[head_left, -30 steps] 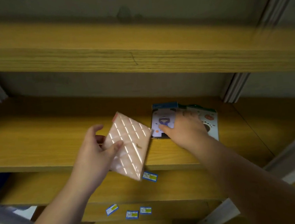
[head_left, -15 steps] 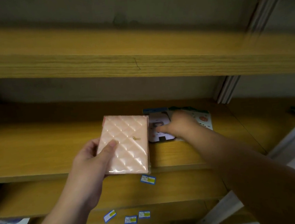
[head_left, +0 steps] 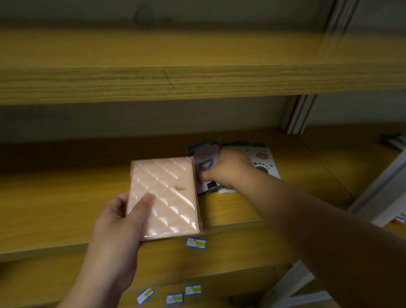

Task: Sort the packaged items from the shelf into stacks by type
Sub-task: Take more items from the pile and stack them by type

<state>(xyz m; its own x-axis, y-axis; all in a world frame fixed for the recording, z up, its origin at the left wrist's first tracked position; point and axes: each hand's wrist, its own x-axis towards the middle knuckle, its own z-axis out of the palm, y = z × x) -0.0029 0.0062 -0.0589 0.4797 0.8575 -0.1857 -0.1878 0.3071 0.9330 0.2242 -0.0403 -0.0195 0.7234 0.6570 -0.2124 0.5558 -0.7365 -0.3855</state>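
My left hand (head_left: 122, 224) holds a pink quilted packaged item (head_left: 165, 196) by its lower left corner, thumb on top, above the front edge of the middle wooden shelf (head_left: 54, 211). Just to its right, my right hand (head_left: 228, 171) grips a purple-and-white packaged card (head_left: 206, 159) and tilts its near edge up off the shelf. Under and beside that hand lies a white packaged card with red and dark dots (head_left: 262, 159). How many cards lie in that pile is hidden by the hand.
An upper wooden shelf (head_left: 190, 78) overhangs the work area. White metal uprights (head_left: 299, 113) stand at the right. Blue-and-yellow price labels (head_left: 196, 243) stick on the lower shelf edges. More small items (head_left: 392, 138) lie far right.
My left hand turned the pink item from tilted to upright and square. My right hand closed on the purple card and began lifting its edge.
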